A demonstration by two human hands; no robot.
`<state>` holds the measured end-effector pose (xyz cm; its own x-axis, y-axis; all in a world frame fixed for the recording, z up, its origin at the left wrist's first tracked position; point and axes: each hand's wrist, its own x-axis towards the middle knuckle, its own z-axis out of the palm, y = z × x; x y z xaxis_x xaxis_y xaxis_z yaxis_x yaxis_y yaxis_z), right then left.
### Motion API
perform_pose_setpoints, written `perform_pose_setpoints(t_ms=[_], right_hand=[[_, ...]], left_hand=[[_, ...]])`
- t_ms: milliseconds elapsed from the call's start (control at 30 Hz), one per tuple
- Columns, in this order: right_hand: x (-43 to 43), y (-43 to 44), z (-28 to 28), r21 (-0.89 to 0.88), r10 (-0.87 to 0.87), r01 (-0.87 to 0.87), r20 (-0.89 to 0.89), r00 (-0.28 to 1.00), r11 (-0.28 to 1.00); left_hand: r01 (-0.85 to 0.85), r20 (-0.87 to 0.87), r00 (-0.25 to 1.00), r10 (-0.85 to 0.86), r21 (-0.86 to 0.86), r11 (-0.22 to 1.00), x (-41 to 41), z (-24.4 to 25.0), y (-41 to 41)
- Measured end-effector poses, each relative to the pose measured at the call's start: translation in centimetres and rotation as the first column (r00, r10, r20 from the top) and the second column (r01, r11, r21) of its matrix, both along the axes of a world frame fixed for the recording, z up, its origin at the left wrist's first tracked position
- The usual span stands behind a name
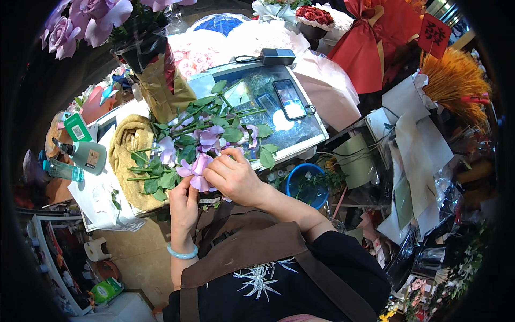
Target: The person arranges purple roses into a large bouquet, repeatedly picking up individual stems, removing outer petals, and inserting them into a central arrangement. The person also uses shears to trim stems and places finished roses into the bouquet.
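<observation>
A light purple rose with spread outer petals is between my hands, close to the near edge of the table. My left hand, below a pale green bangle, grips it from underneath with thumb and fingers. From the right, my right hand has its fingertips closed on the flower's petals. Just beyond lie more purple roses with green leaves and long stems, partly over a glass-topped case. Cut stems rest on a folded mustard-yellow towel to the left.
A smartphone and a black box-shaped device sit on the glass. At left stand a pump bottle, a clear bottle and a green code sign. A blue bucket is at right. Wrapped purple roses rise at upper left.
</observation>
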<state>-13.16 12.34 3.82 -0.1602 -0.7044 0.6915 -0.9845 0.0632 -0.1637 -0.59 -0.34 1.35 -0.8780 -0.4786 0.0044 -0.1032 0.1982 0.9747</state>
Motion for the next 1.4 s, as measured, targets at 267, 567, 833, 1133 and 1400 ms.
perform_pose_setpoints(t_ms=[267,567,833,1133,1400], right_hand=[[-0.6,0.3,0.5,-0.064,0.114,-0.121,-0.103,0.988,0.991],[-0.2,0.5,0.3,-0.099,0.107,-0.121,-0.135,0.985,0.988],[-0.3,0.5,0.0,-0.089,0.136,-0.147,-0.119,0.984,0.985],[-0.6,0.7,0.2,-0.088,0.181,-0.184,-0.036,0.983,0.979],[-0.1,0.5,-0.1,-0.169,0.141,-0.152,-0.078,0.987,0.974]], left_hand=[[0.083,-0.052,0.996,-0.068,0.392,0.916,0.3,0.0,-0.5],[0.088,-0.044,0.996,-0.076,0.459,0.884,0.2,0.3,-0.1],[0.07,-0.018,0.997,-0.07,0.485,0.872,0.2,0.1,-0.2],[0.159,-0.157,0.984,-0.088,0.531,0.832,0.3,-0.5,-0.9],[0.163,-0.147,0.984,-0.097,0.547,0.821,0.5,-0.2,-0.8]])
